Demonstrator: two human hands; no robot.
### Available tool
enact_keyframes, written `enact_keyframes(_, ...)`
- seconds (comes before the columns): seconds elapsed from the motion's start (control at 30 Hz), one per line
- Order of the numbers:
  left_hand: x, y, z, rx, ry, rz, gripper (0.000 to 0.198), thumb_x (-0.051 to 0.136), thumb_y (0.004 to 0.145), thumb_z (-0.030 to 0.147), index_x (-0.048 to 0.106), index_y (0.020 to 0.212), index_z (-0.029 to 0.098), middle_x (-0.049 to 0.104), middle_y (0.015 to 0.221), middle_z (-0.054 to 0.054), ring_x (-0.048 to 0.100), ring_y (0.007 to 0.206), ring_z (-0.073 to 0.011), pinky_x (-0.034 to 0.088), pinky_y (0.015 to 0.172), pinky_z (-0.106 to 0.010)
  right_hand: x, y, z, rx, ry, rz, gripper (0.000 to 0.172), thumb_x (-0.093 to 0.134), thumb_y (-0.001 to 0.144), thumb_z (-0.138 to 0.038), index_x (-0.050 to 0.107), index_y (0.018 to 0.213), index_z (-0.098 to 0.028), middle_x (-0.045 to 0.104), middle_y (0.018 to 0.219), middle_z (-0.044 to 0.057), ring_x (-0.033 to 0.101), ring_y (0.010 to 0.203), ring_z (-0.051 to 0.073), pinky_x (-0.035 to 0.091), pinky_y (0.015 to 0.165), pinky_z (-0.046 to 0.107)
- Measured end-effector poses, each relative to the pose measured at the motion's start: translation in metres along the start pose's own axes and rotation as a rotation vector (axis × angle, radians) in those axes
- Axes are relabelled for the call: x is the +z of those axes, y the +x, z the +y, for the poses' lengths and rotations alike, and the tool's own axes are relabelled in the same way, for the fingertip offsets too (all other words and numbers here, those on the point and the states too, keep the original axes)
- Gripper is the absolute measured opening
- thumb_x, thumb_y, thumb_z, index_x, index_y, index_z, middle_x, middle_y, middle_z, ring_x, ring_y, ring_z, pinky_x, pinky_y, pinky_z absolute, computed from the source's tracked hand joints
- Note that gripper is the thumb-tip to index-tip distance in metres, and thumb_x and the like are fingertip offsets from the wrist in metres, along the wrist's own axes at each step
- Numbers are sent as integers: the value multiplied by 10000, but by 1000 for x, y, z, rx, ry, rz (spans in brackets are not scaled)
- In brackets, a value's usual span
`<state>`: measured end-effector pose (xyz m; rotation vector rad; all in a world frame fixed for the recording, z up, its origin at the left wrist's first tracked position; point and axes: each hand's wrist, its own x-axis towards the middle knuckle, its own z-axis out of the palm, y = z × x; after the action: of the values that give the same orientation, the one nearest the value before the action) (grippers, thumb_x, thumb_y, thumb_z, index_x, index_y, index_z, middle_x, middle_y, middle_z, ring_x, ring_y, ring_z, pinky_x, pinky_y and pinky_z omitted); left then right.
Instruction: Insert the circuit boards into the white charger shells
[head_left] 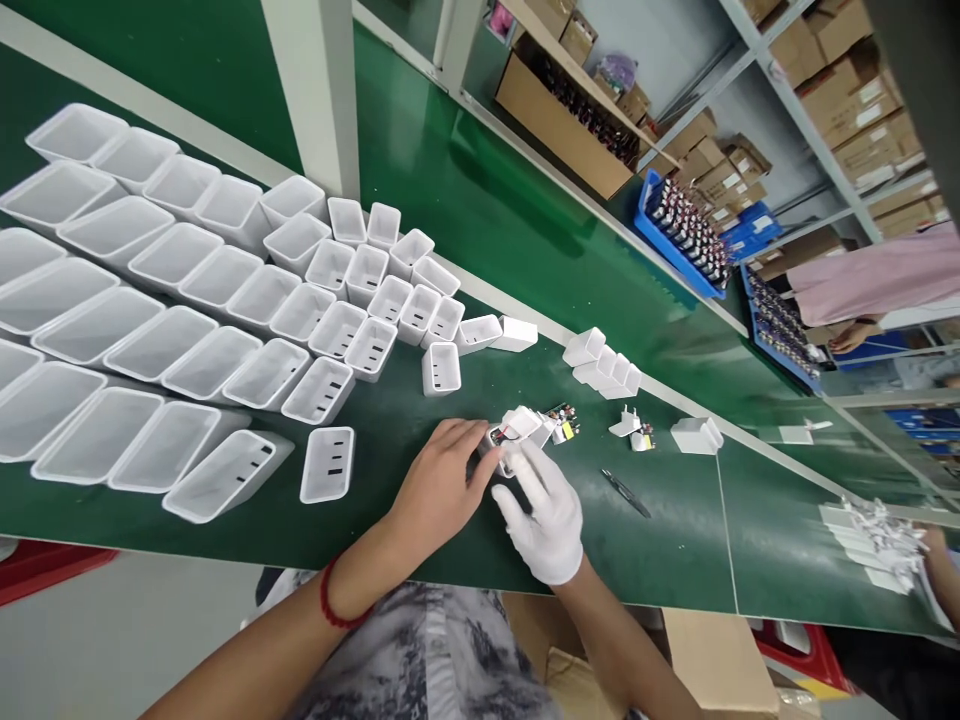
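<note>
My bare left hand (439, 480) and my white-gloved right hand (544, 510) meet over a small white charger part with a circuit board (514, 432) on the green table (420, 210). Both hands have fingers closed on it. A red cord circles my left wrist. Many empty white charger shells (328, 464) lie in rows to the left. More white plug parts (601, 362) and small circuit boards (562, 420) lie just beyond my hands. A dark pair of tweezers (625, 492) rests on the table to the right of my gloved hand.
A white post (319, 90) stands at the back of the table. Blue trays of parts (686, 235) and cardboard boxes (562, 125) sit behind. A person in pink (870, 280) works at the far right, and another hand (937, 560) handles white parts at the right edge.
</note>
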<state>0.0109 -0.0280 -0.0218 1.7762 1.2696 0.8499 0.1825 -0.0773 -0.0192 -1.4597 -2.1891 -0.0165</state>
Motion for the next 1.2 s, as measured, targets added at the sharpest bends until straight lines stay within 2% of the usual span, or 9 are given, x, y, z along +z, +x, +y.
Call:
enact_keyframes(0.2, -11, -6, 2, -28, -26, -85, 416, 411, 999, 363, 583, 1314, 153, 639, 1326, -115, 558, 1270, -259, 489, 1072, -460, 13, 10, 2, -59, -84, 2, 634, 534, 930, -168, 307, 1512, -275, 683, 1156, 152, 733, 920, 258, 625, 691, 347)
enact_keyframes(0.43, -31, -41, -7, -138, -33, -89, 443, 411, 996, 406, 531, 1374, 211, 594, 1383, -86, 533, 1313, -245, 486, 1095, -424, 10, 6, 1, 32, -71, 59, 651, 527, 914, -113, 333, 1499, -321, 637, 1247, 130, 717, 949, 254, 604, 675, 313)
enact_keyframes(0.57, -29, -45, -16, -120, -33, -74, 413, 428, 994, 374, 548, 1356, 216, 601, 1369, -85, 532, 1312, -247, 470, 1112, -437, 14, 10, 1, 7, -7, -33, 665, 524, 919, -84, 316, 1503, -325, 635, 1226, 128, 700, 1002, 229, 600, 716, 306)
enact_keyframes(0.67, -28, -42, -18, -110, -21, -71, 401, 437, 990, 366, 561, 1339, 211, 607, 1356, -90, 551, 1291, -247, 479, 1104, -434, 14, 11, 2, 28, 3, 29, 669, 547, 907, -73, 345, 1485, -342, 629, 1261, 115, 690, 1041, 221, 598, 780, 322)
enact_keyframes(0.73, -28, -41, -17, -106, -17, -70, 395, 436, 990, 361, 568, 1331, 211, 615, 1344, -92, 566, 1274, -248, 499, 1084, -430, 15, 11, 1, 75, 0, 75, 625, 550, 902, -75, 406, 1451, -336, 650, 1228, 109, 698, 1019, 229, 599, 761, 330)
enact_keyframes(0.83, -28, -40, -17, -88, -8, -53, 394, 428, 991, 357, 569, 1328, 209, 629, 1322, -93, 579, 1256, -252, 520, 1058, -431, 17, 15, -1, 121, 57, 33, 508, 542, 912, -100, 522, 1370, -318, 695, 1139, 86, 709, 973, 220, 599, 744, 322)
enact_keyframes(0.97, -26, -41, -18, -76, 9, -27, 374, 430, 993, 352, 580, 1308, 218, 639, 1299, -88, 608, 1214, -244, 549, 1023, -408, 2, 26, 3, 316, 331, 74, 341, 582, 922, -196, 657, 1239, -295, 718, 1171, 55, 696, 1036, 214, 576, 899, 369)
enact_keyframes(1.1, -22, -40, -19, -19, 30, 13, 326, 465, 979, 328, 610, 1251, 223, 650, 1246, -88, 629, 1168, -238, 574, 981, -383, -29, 58, 31, 714, 519, 249, 394, 663, 872, -344, 676, 1243, -212, 727, 1153, 80, 688, 1028, 261, 578, 874, 403)
enact_keyframes(1.2, -19, -39, -20, 45, 71, 44, 286, 491, 964, 305, 632, 1197, 215, 646, 1211, -98, 628, 1151, -244, 587, 953, -375, -40, 103, 82, 690, 587, 313, 553, 625, 872, -402, 556, 1385, -208, 675, 1244, 81, 666, 1059, 254, 575, 849, 374)
